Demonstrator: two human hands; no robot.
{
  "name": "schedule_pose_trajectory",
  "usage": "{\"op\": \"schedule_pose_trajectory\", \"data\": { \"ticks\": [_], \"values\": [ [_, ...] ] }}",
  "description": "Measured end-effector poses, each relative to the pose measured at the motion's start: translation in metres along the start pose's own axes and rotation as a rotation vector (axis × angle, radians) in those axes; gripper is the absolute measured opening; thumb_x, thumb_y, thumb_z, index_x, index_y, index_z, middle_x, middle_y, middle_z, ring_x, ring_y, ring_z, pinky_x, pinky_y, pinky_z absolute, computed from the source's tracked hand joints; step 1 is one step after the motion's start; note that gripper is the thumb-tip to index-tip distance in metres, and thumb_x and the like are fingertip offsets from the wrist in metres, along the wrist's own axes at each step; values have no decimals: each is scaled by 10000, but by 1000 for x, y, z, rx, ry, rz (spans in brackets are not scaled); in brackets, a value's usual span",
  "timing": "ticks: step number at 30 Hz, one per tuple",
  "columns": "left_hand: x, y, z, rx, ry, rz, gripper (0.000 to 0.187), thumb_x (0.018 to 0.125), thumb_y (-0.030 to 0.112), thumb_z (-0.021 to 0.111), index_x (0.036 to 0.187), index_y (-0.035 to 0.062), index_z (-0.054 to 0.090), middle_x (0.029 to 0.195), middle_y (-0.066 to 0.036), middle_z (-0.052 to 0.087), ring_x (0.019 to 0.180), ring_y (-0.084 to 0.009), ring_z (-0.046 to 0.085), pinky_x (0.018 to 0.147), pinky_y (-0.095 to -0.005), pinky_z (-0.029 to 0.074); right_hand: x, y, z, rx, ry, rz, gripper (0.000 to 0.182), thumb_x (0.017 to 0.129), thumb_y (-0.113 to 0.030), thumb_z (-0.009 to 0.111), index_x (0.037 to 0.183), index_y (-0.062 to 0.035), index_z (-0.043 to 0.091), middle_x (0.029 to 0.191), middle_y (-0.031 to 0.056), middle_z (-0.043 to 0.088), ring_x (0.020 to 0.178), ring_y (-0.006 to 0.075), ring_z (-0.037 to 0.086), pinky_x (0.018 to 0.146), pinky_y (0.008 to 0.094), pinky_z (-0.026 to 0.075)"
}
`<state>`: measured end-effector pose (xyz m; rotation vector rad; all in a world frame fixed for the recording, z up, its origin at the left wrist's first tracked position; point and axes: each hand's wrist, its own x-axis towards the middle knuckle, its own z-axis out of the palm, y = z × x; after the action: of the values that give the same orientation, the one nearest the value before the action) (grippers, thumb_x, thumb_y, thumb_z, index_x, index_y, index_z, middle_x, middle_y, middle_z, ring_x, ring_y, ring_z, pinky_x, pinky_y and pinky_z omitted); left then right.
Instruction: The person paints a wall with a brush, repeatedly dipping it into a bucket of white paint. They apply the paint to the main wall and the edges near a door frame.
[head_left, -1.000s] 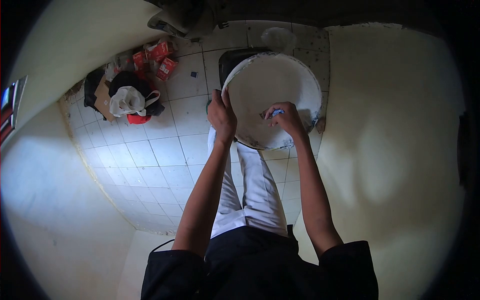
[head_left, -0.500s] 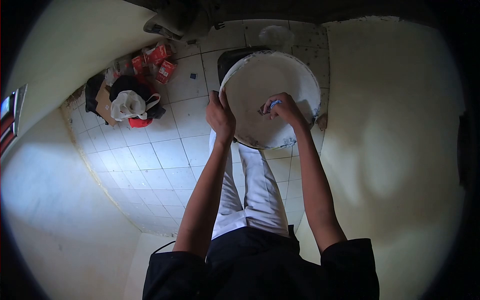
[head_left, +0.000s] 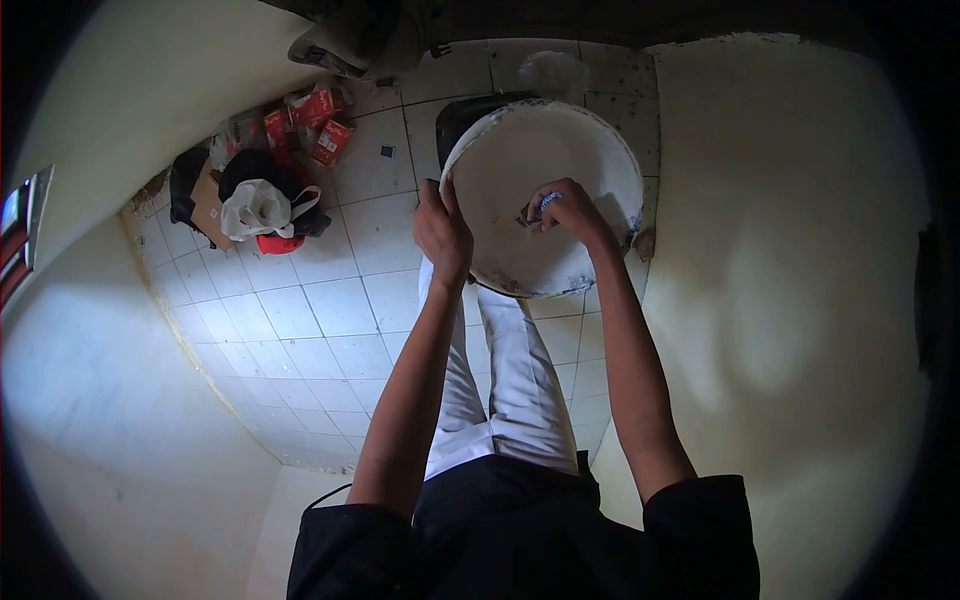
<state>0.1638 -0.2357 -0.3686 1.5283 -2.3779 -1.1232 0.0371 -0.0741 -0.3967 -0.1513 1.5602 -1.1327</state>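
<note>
A large round white tub [head_left: 500, 170], its rim flecked with dark grime, stands in front of my legs. My left hand [head_left: 443, 228] is closed around the tub's left rim. Inside the tub my right hand [head_left: 567, 210], with a blue-and-white band on a finger, is closed on a small dark object [head_left: 525, 216]. Most of that object is hidden by my fingers, so its kind cannot be made out. The inside of the tub is coated pale, and a shadow falls on its right wall.
A black object [head_left: 456, 122] sits behind the tub's left side. To the left lie red boxes [head_left: 332, 143], a white bag [head_left: 257, 211], cardboard [head_left: 207, 204] and dark cloth. A small blue packet [head_left: 388, 152] lies on the tiled floor [head_left: 372, 240]. A wall [head_left: 780, 250] rises on the right.
My right hand has shifted very slightly up within the tub, still holding the small dark object. My left hand stays on the rim, and the tub has hardly moved.
</note>
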Motion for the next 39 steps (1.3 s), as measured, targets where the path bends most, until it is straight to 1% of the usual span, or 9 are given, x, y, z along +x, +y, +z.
{"op": "schedule_pose_trajectory", "data": {
  "ticks": [6,8,17,23,26,33,36,38,39],
  "values": [
    [1,2,-1,-10,-6,-39,350,991,351,444,905,18,509,750,-249,577,724,-471,541,632,-498,395,3,-1,-1,-32,-9,16,260,521,63,491,726,84,650,725,157,663,635,246,675,578,305,556],
    [1,1,0,-8,15,-28,357,991,352,442,887,16,502,740,-246,574,717,-467,542,628,-496,396,5,2,-1,43,-25,21,258,526,68,494,731,84,652,733,157,665,654,253,680,584,309,562],
    [0,1,0,-21,14,-1,363,992,339,441,863,4,494,727,-244,569,692,-465,535,608,-488,392,3,-4,-2,-5,-21,46,241,541,78,491,725,85,646,733,159,662,646,251,668,603,315,571],
    [0,0,1,-44,45,46,362,997,340,431,867,9,496,736,-248,566,705,-473,528,617,-506,384,8,1,-1,5,-27,31,237,538,71,495,722,83,644,727,156,660,646,248,667,599,310,570],
    [0,-1,1,29,21,-4,353,996,344,429,881,19,501,755,-249,570,730,-474,528,630,-514,381,9,0,-2,-11,-37,63,263,507,59,501,728,83,643,727,152,651,660,239,665,611,317,567],
    [-1,-1,0,9,9,22,354,994,358,427,902,24,497,768,-250,574,750,-481,526,641,-519,379,11,-4,-2,-99,-65,15,269,517,47,512,742,79,655,741,151,665,684,230,662,633,321,556],
    [2,-2,3,-2,57,56,366,991,368,433,847,34,476,694,-240,564,689,-479,523,593,-531,365,-5,-21,-7,-242,-83,-98,223,575,58,576,768,36,684,741,122,690,693,204,677,664,308,545],
    [2,-5,4,13,51,76,355,991,359,437,848,36,475,686,-233,560,673,-470,519,587,-524,360,-19,-23,-9,-349,16,-212,181,614,48,622,779,17,690,772,112,695,753,194,676,710,311,529],
    [2,-6,5,17,49,70,355,991,359,437,848,36,475,686,-233,560,673,-470,519,587,-524,360,-26,-25,-10,-403,55,-212,161,654,17,663,814,9,688,816,126,696,793,230,679,729,322,521]
  ]
}}
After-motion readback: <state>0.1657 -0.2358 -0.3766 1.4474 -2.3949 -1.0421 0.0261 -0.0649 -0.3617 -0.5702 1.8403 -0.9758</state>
